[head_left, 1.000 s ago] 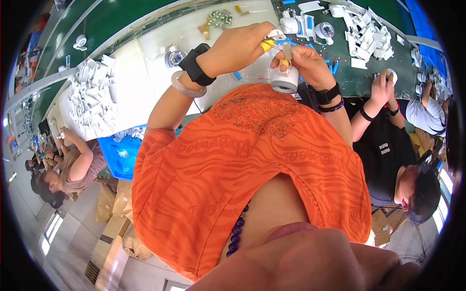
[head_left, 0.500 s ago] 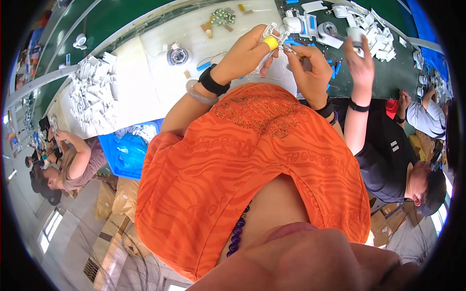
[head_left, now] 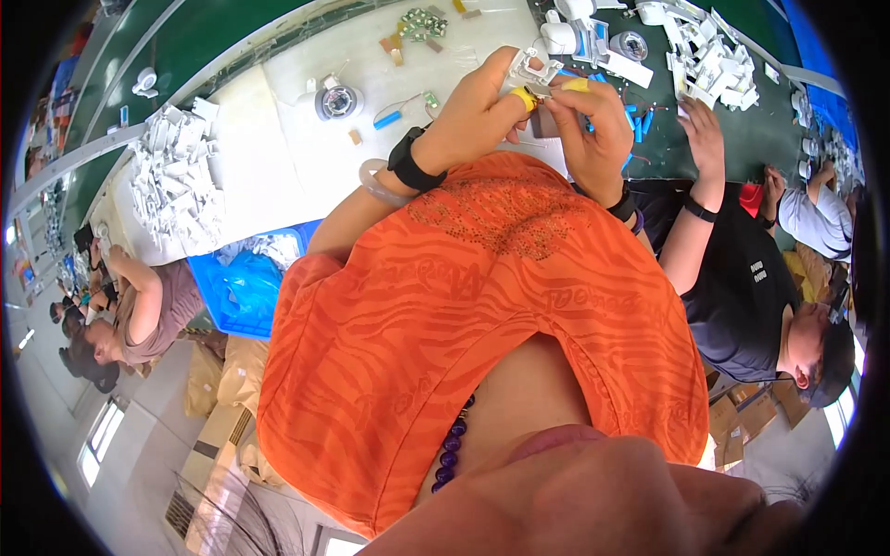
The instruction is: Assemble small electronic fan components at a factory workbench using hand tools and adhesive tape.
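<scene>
Above the mat [head_left: 306,176], the left hand [head_left: 484,111] holds a white part [head_left: 532,69], the right hand's grip [head_left: 598,132] unclear, half-hidden.

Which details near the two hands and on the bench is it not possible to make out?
Head view, white plastic part: lower side hidden by the left hand.
Head view, right hand: it covers whatever it may grip.
Head view, blue cylinders: count unclear, the right hand blocks some bench.
Head view, green circuit boards: details too small.

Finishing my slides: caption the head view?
Left hand holds a white plastic part, right hand close beside it, at a worktable.
</scene>
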Tool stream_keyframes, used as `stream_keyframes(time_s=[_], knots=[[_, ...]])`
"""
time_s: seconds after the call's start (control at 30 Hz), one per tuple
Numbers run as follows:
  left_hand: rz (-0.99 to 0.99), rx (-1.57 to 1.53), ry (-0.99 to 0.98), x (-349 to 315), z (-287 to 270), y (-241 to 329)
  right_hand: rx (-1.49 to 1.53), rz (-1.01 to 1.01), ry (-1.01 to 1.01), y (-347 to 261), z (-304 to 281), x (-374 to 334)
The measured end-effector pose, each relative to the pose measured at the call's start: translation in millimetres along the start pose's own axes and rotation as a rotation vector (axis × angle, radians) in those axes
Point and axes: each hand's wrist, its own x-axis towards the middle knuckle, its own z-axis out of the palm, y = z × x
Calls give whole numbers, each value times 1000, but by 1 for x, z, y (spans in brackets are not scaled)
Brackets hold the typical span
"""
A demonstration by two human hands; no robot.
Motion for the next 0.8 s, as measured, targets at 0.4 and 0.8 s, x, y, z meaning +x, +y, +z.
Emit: stream_keyframes(time_s=[0.4,0.8], knots=[[108,118,29,-4,9,7,-101,-118,43,12,4,-7],[135,195,6,-4,9,4,-138,-124,28,15,1,-9]])
